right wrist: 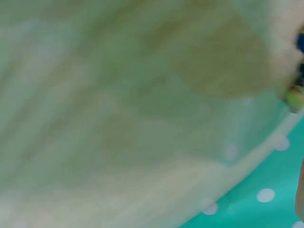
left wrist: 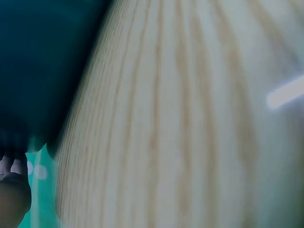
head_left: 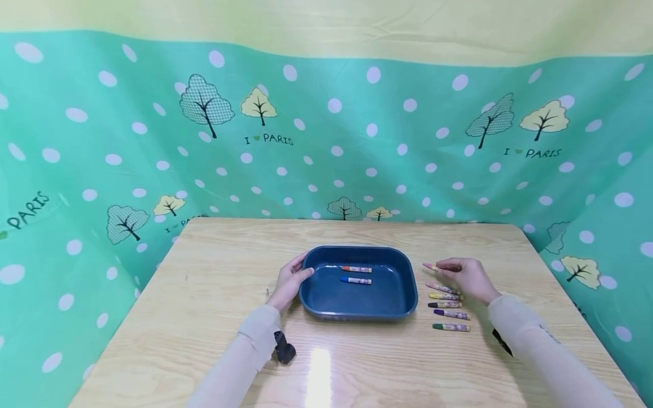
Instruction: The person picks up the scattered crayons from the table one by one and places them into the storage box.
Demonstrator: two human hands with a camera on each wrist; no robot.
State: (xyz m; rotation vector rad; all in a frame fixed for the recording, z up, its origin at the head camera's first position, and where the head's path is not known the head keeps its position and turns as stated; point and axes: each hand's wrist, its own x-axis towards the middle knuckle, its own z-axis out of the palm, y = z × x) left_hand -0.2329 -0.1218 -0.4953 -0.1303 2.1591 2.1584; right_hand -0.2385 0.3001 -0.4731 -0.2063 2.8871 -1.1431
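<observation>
A dark blue plastic basin (head_left: 359,309) stands mid-table. My left hand (head_left: 292,279) grips its left rim, thumb over the edge and fingers along the outside; the left wrist view catches part of those fingers (left wrist: 18,166) against the basin wall (left wrist: 47,57). Inside lie an orange-red crayon (head_left: 356,269) and a blue crayon (head_left: 356,280). My right hand (head_left: 469,277) pinches a pink crayon (head_left: 430,266) right of the basin. Below it, in a column, are another pink crayon (head_left: 441,288), then yellow (head_left: 445,296), black (head_left: 444,305), purple (head_left: 451,314) and green (head_left: 451,327) ones.
Everything rests on a light wood-grain table (head_left: 229,249). A green dotted curtain (head_left: 316,136) with tree prints hangs behind and along both sides. A black wrist device (head_left: 284,350) shows under the left sleeve. Blur covers much of the right wrist view.
</observation>
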